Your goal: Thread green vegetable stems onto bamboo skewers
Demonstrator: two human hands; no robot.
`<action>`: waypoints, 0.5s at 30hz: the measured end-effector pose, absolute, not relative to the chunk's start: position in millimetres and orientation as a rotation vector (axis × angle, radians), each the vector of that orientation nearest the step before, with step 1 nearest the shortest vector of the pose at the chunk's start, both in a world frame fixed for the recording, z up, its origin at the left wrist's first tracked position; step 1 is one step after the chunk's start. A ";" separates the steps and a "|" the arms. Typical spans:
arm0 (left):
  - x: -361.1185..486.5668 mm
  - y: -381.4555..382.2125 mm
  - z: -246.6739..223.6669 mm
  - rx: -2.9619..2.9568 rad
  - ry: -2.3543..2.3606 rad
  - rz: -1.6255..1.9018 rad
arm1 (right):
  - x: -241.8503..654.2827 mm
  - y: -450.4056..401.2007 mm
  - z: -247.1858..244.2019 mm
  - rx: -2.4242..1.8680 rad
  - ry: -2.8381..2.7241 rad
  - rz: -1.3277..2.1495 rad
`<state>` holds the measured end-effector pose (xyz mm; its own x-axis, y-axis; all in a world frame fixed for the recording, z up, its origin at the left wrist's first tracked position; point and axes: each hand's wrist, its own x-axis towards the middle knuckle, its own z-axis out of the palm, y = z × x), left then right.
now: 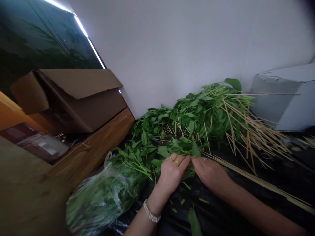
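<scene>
My left hand [173,170], with gold-coloured rings and a beaded bracelet, is closed over a small bunch of leafy green stems [178,147]. My right hand [211,173] meets it fingertip to fingertip, pinched on the same bunch, and a leaf [196,150] stands up just above its fingers. What lies right under the fingertips is hidden. Beyond both hands spreads a large heap of leafy greens [197,108]. Several thin wooden skewers [248,131] lie on and beside the heap, and a bundle of long ones [256,178] runs past my right forearm.
A clear plastic bag of greens [105,196] sits at the left. Cut stem bits [182,201] and a loose leaf [194,221] lie on the black sheet [177,218]. A cardboard box [83,101] stands on a wooden ledge [98,154]; a white box [285,98] is at right.
</scene>
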<state>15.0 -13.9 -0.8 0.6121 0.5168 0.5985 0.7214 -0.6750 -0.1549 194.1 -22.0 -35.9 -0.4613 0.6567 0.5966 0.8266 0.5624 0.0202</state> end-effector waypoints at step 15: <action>14.2 -12.3 2.3 -2.494 -1.010 -1.056 | 192.4 -19.6 -14.9 -0.967 -1.213 1.529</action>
<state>14.2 -12.3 2.3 0.4970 0.5031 0.7070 0.6842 -0.7283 0.0372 192.4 -19.6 -14.9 -0.2612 0.9648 -0.0321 -0.1878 -0.0834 -0.9787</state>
